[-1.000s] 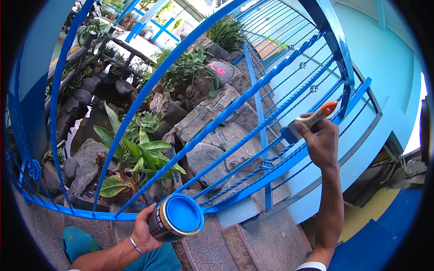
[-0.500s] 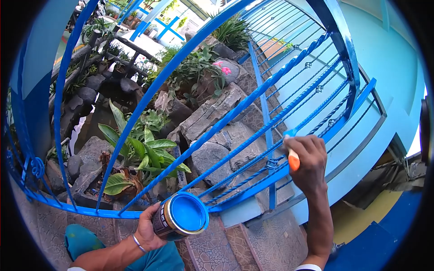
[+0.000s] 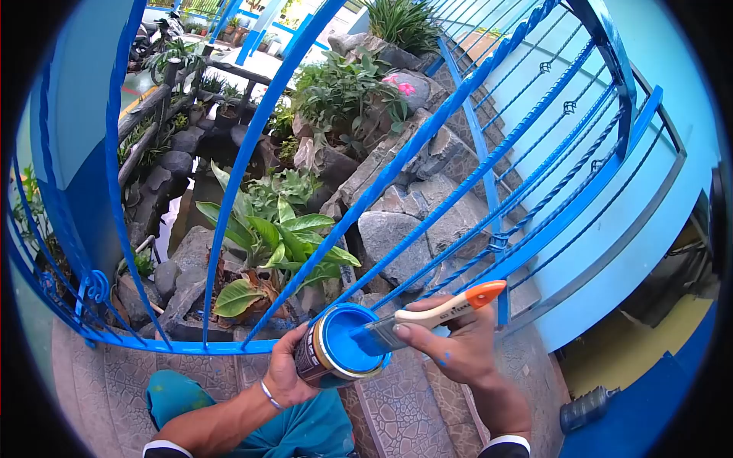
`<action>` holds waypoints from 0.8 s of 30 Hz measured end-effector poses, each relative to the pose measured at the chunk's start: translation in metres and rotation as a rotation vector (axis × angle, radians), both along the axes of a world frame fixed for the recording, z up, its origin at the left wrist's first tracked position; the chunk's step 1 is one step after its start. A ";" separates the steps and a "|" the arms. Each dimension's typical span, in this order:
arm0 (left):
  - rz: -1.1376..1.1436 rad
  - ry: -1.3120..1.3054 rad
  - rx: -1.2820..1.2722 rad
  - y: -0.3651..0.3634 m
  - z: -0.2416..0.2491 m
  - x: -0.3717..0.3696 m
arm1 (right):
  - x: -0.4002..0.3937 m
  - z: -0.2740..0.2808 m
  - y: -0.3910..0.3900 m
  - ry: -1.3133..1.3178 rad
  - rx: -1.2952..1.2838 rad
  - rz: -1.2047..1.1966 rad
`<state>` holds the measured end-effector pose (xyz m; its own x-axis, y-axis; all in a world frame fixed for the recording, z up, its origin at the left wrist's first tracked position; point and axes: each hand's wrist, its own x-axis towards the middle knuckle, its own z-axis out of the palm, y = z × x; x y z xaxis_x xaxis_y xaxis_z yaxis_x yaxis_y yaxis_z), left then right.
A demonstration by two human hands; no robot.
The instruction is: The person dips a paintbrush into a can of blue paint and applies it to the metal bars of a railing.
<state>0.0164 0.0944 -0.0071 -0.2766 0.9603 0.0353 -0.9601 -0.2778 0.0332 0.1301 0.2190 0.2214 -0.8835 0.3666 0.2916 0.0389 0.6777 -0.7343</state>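
My left hand (image 3: 289,372) is wrapped round the side of an open paint can (image 3: 321,365), tilted so its bright blue paint (image 3: 340,336) shows. A paintbrush (image 3: 435,311) with a pale wooden handle and orange end is gripped in my right hand (image 3: 458,347). Its blue-coated bristles reach inside the can's mouth, over or in the paint. Small blue spots mark my right hand. Just beyond the can runs a blue metal railing (image 3: 183,347) with twisted bars.
Behind the bars lie rocks (image 3: 397,240), a broad-leaved plant (image 3: 286,237) and a small pond (image 3: 191,198). A light blue curved wall (image 3: 603,259) rises at right. A plastic bottle (image 3: 586,408) lies lower right. Patterned paving (image 3: 401,404) runs beneath me.
My right hand has brought the brush from the railing bars at right down and left into the paint can. The view has shifted, so the railing appears farther right. The left hand keeps holding the can.
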 end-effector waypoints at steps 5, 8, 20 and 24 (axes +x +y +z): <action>0.009 0.044 -0.054 -0.001 0.002 0.001 | -0.011 -0.028 0.013 -0.050 0.097 0.028; 0.001 0.044 -0.065 -0.001 0.002 0.000 | -0.011 -0.030 0.014 -0.049 0.108 0.031; 0.023 0.003 -0.081 0.002 -0.005 0.001 | 0.006 -0.027 0.038 0.058 -0.076 -0.213; 0.042 0.002 -0.104 0.003 -0.007 0.003 | 0.016 -0.019 0.037 0.129 0.015 -0.269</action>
<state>0.0191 0.0971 -0.0143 -0.3170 0.9463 -0.0632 -0.9475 -0.3131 0.0655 0.1464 0.2560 0.2027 -0.7101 0.5777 0.4024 0.1257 0.6664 -0.7349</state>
